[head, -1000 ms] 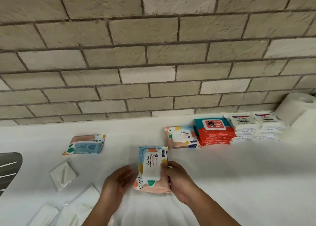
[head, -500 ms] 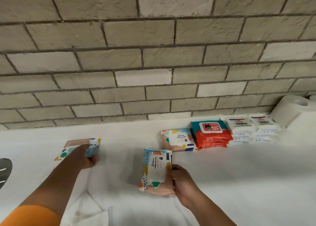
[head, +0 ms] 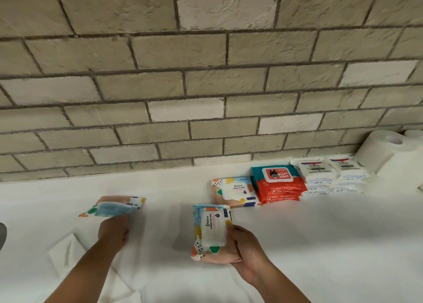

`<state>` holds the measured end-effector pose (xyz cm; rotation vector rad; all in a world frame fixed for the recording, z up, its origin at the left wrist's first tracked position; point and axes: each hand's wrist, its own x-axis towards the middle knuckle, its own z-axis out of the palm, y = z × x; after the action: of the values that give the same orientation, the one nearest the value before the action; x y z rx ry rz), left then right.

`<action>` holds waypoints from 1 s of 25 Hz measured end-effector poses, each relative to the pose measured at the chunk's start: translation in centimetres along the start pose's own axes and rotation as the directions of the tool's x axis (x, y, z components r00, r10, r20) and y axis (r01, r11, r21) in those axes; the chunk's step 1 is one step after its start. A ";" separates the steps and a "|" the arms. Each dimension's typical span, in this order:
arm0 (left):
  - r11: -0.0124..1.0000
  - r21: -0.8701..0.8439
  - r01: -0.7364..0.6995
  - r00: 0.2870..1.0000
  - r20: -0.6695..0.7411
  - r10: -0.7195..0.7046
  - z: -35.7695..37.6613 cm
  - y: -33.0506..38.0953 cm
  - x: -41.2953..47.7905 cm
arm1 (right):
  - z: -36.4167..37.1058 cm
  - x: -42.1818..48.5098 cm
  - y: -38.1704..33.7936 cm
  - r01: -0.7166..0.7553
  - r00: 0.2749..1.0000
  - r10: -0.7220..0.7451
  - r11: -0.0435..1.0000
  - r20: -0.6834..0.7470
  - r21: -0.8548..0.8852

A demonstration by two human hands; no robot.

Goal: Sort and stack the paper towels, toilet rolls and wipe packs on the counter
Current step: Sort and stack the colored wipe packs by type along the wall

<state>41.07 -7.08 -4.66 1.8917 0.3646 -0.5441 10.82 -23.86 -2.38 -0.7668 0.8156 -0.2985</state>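
A: Head camera, the only view. Right hand?
B: Wrapped round a patterned wipe pack, thumb laid on its white lid, fingers behind the peach lower end. Near the middle of the white counter, long side pointing toward the wall. Hard to tell whether resting on the surface or lifted off it.
A: Left hand?
B: Stretched out to a second patterned pack, well apart to the left of the held one. Knuckles up, fingertips at the pack's near edge. Too blurred to tell whether pinching that edge or only touching it.
A: Behind those?
B: A row at the foot of the brick wall. From the left: a third patterned pack lying flat, just beyond the held one. Touching it, a stack of red and teal packs. Then two stacks of white packs side by side, then paper towel rolls standing at the far right.
A: Anything nearer?
B: Low on the left, flat white packets beside the left forearm. At the very left border, a dark curved edge, too little of it seen to name.
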 end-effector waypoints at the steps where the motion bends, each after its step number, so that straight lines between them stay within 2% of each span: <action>1: 0.981 0.149 -0.122 0.993 0.016 0.121 0.0 -0.6 -1.4 | 0.1 -0.1 0.0 0.016 1.000 -0.016 0.999 0.010 0.029; 3: 0.898 0.322 -0.298 0.953 0.041 0.301 -0.2 -1.9 -4.9 | 0.1 -0.4 0.0 0.052 0.998 -0.054 0.996 0.026 0.069; 5: 0.912 0.238 -0.335 0.940 0.015 0.341 -0.5 -3.2 -8.0 | 0.1 -0.8 -0.2 0.078 0.997 -0.079 0.993 0.015 0.088; 7: 0.975 -0.069 -0.213 0.976 0.035 0.216 -0.8 -4.3 -10.1 | 0.2 -1.1 -0.1 0.096 0.995 -0.095 0.992 -0.009 0.080; 8: 0.967 -0.233 -0.106 0.987 0.091 0.130 -0.9 -4.8 -10.8 | 0.2 -1.2 0.0 0.100 0.995 -0.098 0.992 -0.025 0.074; 10: 0.871 -0.478 0.111 0.971 0.241 0.008 -1.1 -6.1 -11.8 | 0.3 -1.5 0.2 0.098 0.994 -0.096 0.994 -0.046 0.050; 11: 0.821 -0.539 0.188 0.952 0.306 -0.018 -1.3 -6.7 -12.0 | 0.2 -1.6 0.3 0.093 0.994 -0.091 0.995 -0.052 0.039; 13: 0.747 -0.603 0.279 0.921 0.389 -0.029 -1.7 -7.0 -12.8 | 0.2 -1.9 0.4 0.087 0.995 -0.085 0.996 -0.060 0.030; 18: 0.656 -0.642 0.397 0.865 0.502 -0.032 -1.7 -6.6 -13.3 | 0.0 -2.0 0.7 0.105 0.990 -0.101 0.994 -0.103 0.039; 23: 0.634 -0.640 0.434 0.849 0.525 -0.052 -0.5 -7.0 -13.2 | -0.6 -2.7 0.4 0.141 0.988 -0.140 0.990 -0.072 0.018; 25: 0.562 -0.685 0.463 0.842 0.539 -0.035 -0.4 -7.0 -13.4 | -0.7 -3.0 0.1 0.150 0.988 -0.150 0.989 -0.045 0.007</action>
<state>26.38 -4.08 -2.95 0.7670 0.4668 -0.8462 8.24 -22.61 -1.11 -0.8163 0.7991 -0.4552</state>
